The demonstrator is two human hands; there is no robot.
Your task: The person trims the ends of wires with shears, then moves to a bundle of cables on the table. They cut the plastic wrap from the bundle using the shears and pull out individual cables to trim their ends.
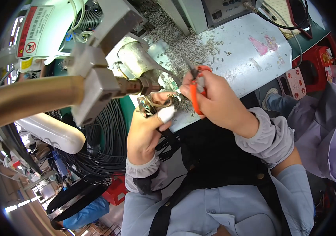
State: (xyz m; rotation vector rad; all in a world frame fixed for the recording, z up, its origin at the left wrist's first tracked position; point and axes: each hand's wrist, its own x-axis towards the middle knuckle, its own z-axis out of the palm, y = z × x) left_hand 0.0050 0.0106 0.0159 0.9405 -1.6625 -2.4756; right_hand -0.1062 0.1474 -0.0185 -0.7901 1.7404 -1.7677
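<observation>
My right hand (219, 100) is closed round a pair of scissors with orange handles (194, 98), its blades pointing up and left. The right fingertips meet a small pale green and white piece (174, 84) beside the left fingers. My left hand (146, 126) is closed on a small bundle of cable ends (161, 103) with brassy, shiny parts; a white cover (166, 113) wraps its thumb. Exactly how the ends sit between the left fingers is hard to make out. Small metal pieces (191, 51) lie scattered thickly on the white work surface just beyond both hands.
A brass-coloured cylinder on a metal block (38, 96) juts in close to my left hand. Coiled black cables (105, 133) hang at the left. A grey machine box (231, 11) stands at the back. Another person's sleeve (317, 129) and a red stool (313, 67) are at right.
</observation>
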